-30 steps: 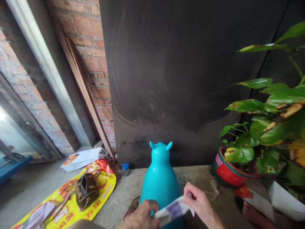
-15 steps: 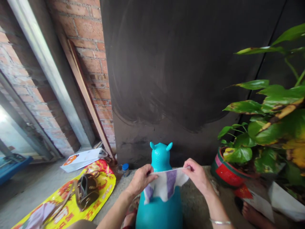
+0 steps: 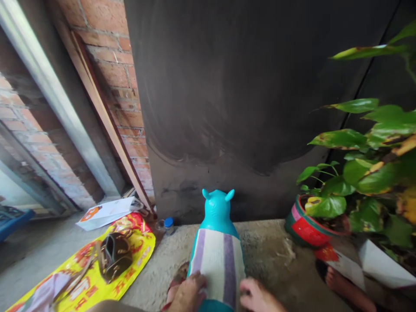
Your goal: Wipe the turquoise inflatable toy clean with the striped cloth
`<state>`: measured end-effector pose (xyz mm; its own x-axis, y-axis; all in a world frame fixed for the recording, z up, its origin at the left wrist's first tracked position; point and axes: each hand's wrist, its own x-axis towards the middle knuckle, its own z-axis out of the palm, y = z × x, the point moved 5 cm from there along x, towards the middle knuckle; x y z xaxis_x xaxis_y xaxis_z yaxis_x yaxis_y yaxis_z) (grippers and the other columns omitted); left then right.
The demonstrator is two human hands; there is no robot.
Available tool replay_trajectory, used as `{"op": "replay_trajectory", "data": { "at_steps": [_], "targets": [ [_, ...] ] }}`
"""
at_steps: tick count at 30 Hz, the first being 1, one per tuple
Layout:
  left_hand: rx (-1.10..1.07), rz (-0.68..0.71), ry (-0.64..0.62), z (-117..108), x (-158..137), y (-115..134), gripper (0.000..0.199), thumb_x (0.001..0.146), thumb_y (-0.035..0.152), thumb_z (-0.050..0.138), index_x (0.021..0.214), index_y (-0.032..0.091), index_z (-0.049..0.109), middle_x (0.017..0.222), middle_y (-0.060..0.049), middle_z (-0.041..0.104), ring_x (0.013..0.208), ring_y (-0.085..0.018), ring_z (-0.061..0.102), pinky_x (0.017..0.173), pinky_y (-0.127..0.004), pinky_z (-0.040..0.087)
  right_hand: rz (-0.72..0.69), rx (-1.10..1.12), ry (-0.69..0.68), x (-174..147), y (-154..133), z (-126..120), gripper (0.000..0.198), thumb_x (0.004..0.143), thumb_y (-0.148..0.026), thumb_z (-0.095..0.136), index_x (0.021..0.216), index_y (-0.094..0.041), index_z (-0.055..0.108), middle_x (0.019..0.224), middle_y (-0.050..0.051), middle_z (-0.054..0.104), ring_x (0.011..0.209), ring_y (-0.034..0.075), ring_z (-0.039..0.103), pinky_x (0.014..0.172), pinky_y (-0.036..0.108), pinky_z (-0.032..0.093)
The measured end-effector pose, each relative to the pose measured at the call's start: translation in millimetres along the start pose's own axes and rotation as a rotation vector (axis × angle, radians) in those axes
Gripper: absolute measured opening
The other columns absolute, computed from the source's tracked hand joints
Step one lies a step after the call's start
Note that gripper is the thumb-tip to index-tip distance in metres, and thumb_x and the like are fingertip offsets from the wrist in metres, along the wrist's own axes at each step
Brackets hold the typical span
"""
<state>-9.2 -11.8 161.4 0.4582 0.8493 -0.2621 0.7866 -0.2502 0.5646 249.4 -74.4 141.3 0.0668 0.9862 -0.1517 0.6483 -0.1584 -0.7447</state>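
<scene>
One head-worn view looks forward and down — close over the teal toy (image 3: pixel 217 242), facing the dark wall (image 3: pixel 247 86).

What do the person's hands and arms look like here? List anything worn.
Only the tops of both hands show at the bottom edge. The left hand and right hand are bare: no gloves, no rings that can be made out, no sleeves. The wrists and arms are cut off by the frame.
</scene>
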Motion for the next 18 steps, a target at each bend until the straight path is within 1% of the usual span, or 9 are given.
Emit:
{"op": "replay_trajectory", "data": {
  "at_steps": [1, 3, 5, 6, 7, 9, 12, 14, 18],
  "targets": [
    [-0.003, -0.021, 0.015, -1.0, 0.7, 1.5, 0.034, 0.072, 0.02, 0.053, 0.102, 0.025, 0.068, 0.114, -0.004, 0.07, 0.111, -0.022, 0.064, 0.1, -0.034, 0.051, 0.005, -0.001, 0.055, 13.1, -8.1, -2.3, 0.037, 0.076, -0.041, 0.05, 0.104, -0.03, 0.073, 0.105, 0.008, 0.072, 0.103, 0.027, 0.067, 0.095, 0.041, 0.051],
    [-0.009, -0.057, 0.04, -5.6, 5.6, 6.9, 0.049, 0.077, 0.019, 0.048, 0.125, 0.021, 0.061, 0.139, -0.01, 0.059, 0.129, -0.022, 0.055, 0.112, -0.035, 0.044, 0.022, -0.029, 0.226, 42.2, -26.3, -6.2, 0.055, 0.087, -0.048, 0.037, 0.126, -0.019, 0.064, 0.127, 0.015, 0.064, 0.126, 0.03, 0.056, 0.109, 0.045, 0.043],
    [-0.016, -0.092, 0.057, -8.1, 12.9, 10.5, 0.063, 0.081, 0.021, 0.046, 0.143, 0.017, 0.047, 0.158, -0.013, 0.04, 0.144, -0.022, 0.041, 0.12, -0.036, 0.036, 0.045, -0.088, 0.385, 63.7, -39.1, 2.8, 0.069, 0.092, -0.052, 0.027, 0.139, -0.009, 0.051, 0.145, 0.023, 0.048, 0.139, 0.035, 0.042, 0.114, 0.049, 0.039],
    [-0.01, -0.104, 0.053, -6.7, 16.8, 11.0, 0.069, 0.081, 0.024, 0.048, 0.149, 0.015, 0.04, 0.163, -0.013, 0.03, 0.149, -0.022, 0.033, 0.123, -0.037, 0.032, 0.059, -0.129, 0.416, 69.8, -41.5, 14.4, 0.072, 0.093, -0.053, 0.024, 0.144, -0.007, 0.045, 0.152, 0.024, 0.04, 0.143, 0.037, 0.035, 0.113, 0.052, 0.039],
    [0.003, -0.106, 0.033, -3.1, 20.9, 10.9, 0.075, 0.08, 0.028, 0.052, 0.152, 0.014, 0.034, 0.166, -0.013, 0.022, 0.152, -0.023, 0.025, 0.124, -0.038, 0.028, 0.074, -0.179, 0.416, 73.0, -40.9, 29.4, 0.073, 0.094, -0.053, 0.022, 0.148, -0.007, 0.04, 0.156, 0.023, 0.032, 0.145, 0.039, 0.03, 0.111, 0.056, 0.04],
    [0.034, -0.116, -0.047, 10.1, 28.6, 8.3, 0.091, 0.074, 0.039, 0.063, 0.153, 0.011, 0.029, 0.166, -0.016, 0.011, 0.154, -0.028, 0.012, 0.126, -0.042, 0.024, 0.118, -0.302, 0.341, 73.3, -33.0, 62.7, 0.068, 0.096, -0.05, 0.022, 0.151, -0.013, 0.037, 0.161, 0.019, 0.025, 0.147, 0.042, 0.025, 0.107, 0.064, 0.041],
    [0.054, -0.193, -0.17, 33.3, 38.9, 0.7, 0.104, 0.071, 0.06, 0.065, 0.153, 0.012, 0.024, 0.163, -0.018, 0.006, 0.152, -0.035, 0.004, 0.125, -0.053, 0.02, 0.182, -0.465, 0.21, 72.2, -19.9, 93.4, 0.06, 0.097, -0.044, 0.03, 0.151, -0.02, 0.039, 0.162, 0.016, 0.023, 0.147, 0.044, 0.024, 0.105, 0.07, 0.038],
    [0.073, -0.258, -0.172, 41.1, 47.0, -3.8, 0.107, 0.07, 0.066, 0.062, 0.154, 0.014, 0.019, 0.163, -0.018, 0.003, 0.152, -0.036, 0.003, 0.123, -0.058, 0.019, 0.183, -0.522, 0.183, 80.6, -22.2, 92.9, 0.058, 0.098, -0.043, 0.032, 0.153, -0.023, 0.036, 0.163, 0.015, 0.02, 0.148, 0.043, 0.021, 0.107, 0.069, 0.036],
    [0.028, -0.248, -0.07, 36.9, 70.8, -5.2, 0.111, 0.069, 0.065, 0.065, 0.155, 0.016, 0.013, 0.163, -0.016, -0.006, 0.152, -0.036, -0.005, 0.123, -0.061, 0.016, 0.149, -0.577, 0.149, 116.6, -47.2, 70.1, 0.058, 0.102, -0.043, 0.027, 0.156, -0.023, 0.025, 0.165, 0.014, 0.01, 0.15, 0.041, 0.011, 0.111, 0.066, 0.033]
  ]
}}
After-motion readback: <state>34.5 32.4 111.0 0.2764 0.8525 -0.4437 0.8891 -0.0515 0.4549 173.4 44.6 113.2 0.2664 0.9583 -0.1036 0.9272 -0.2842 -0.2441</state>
